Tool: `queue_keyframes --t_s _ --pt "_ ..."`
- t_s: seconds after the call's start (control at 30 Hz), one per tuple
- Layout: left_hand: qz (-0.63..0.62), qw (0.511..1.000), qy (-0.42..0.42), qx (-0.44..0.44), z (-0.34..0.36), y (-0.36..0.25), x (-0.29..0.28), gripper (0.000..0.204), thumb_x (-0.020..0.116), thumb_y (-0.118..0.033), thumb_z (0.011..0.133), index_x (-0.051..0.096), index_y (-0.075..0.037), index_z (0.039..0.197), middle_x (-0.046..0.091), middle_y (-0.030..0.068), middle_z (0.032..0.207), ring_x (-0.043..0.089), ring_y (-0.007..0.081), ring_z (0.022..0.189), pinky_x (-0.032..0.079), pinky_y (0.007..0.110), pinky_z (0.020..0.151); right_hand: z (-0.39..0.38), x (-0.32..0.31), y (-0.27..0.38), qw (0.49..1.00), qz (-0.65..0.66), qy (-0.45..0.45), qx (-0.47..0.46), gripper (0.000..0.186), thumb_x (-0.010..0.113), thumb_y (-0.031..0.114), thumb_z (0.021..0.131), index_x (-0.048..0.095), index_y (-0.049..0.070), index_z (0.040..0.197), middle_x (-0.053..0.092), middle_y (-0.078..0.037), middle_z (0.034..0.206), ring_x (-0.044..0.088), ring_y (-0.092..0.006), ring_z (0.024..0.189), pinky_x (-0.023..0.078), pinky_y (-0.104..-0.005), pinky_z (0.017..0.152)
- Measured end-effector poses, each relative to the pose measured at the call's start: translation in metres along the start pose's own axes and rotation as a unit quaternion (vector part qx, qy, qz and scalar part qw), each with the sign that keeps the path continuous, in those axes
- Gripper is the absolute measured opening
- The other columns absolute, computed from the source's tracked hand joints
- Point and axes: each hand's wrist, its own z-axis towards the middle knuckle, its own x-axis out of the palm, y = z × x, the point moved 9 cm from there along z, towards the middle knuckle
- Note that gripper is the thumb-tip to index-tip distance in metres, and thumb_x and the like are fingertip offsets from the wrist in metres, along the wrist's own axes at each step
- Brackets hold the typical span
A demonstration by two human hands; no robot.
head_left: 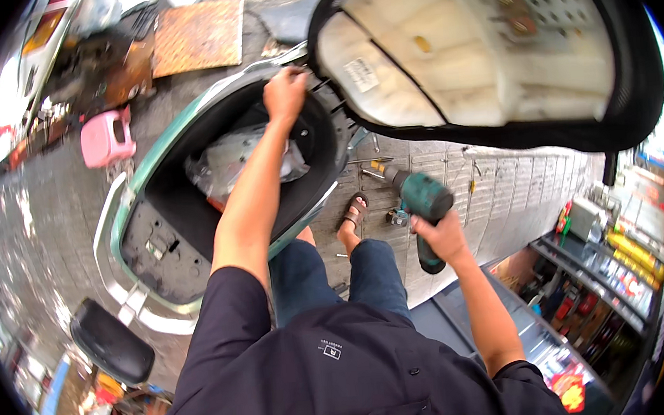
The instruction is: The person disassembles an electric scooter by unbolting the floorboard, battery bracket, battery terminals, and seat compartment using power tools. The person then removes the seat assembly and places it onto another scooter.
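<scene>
A scooter's open under-seat storage bin (pixel 161 191) lies in front of me, inside a pale green body. My left hand (pixel 285 97) is at the bin's front rim, near the hinge of the raised seat (pixel 460 49). Its fingers are curled together, and what they hold, if anything, is too small to make out. A clear plastic bag (pixel 238 154) sits in the bin, partly covered by my left forearm. Off to the right, my right hand (pixel 445 237) grips the handle of a green and black cordless drill (pixel 426 194), its nose tilted up toward the left.
Several small tools lie on the paved floor (pixel 494 187), with another teal tool (pixel 397 217) beside my foot. A black backrest pad (pixel 112 342) juts out at the scooter's rear. Beyond are a pink stool (pixel 107 138) and a rusty plate (pixel 198 37). Loaded shelves (pixel 595 276) stand at right.
</scene>
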Motion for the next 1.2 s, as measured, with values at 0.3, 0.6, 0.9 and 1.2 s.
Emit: queue_keyframes --t_s 0.3,0.6,0.9,1.2 --pt "0.022 0.971 0.182 -0.151 -0.141 0.122 -0.046 0.046 0.066 -0.025 0.084 0.053 0.000 0.120 0.065 0.0150 0.083 0.062 0.0200 0.069 0.050 0.034 0.065 -0.036 -0.003 -0.282 0.932 -0.255 0.113 0.233 0.094 0.068 0.039 0.072 0.024 -0.008 0.140 0.061 -0.030 0.110 0.060 -0.0417 0.105 0.048 -0.0451 0.092" --pt "0.298 0.925 0.236 -0.020 -0.261 0.010 -0.095 0.041 0.046 -0.037 0.098 0.062 0.000 0.104 0.060 0.0200 0.075 0.057 0.0289 0.069 0.045 0.040 0.068 -0.027 0.020 -0.550 0.911 -0.048 0.100 0.397 0.081 0.068 0.038 0.077 0.034 -0.003 0.138 0.056 -0.027 0.125 0.056 -0.0372 0.117 0.045 -0.0414 0.099" --pt "0.386 0.907 0.158 0.048 -0.271 -0.020 -0.076 0.035 0.044 -0.030 0.100 0.051 -0.001 0.083 0.041 0.0095 0.062 0.039 0.0189 0.058 0.035 0.036 0.056 -0.019 0.044 -0.751 0.891 -0.085 0.058 0.442 0.059 0.063 0.036 0.082 0.044 0.003 0.126 0.059 -0.027 0.120 0.057 -0.0394 0.114 0.046 -0.0450 0.096" --pt "0.391 0.915 0.098 0.015 -0.275 -0.022 -0.078 0.039 0.047 -0.035 0.100 0.053 0.000 0.085 0.041 0.0060 0.063 0.037 0.0136 0.061 0.035 0.033 0.056 -0.009 0.047 -0.783 0.899 -0.122 0.027 0.420 0.054 0.058 0.031 0.085 0.044 0.003 0.128 0.059 -0.024 0.122 0.055 -0.0400 0.114 0.045 -0.0475 0.096"
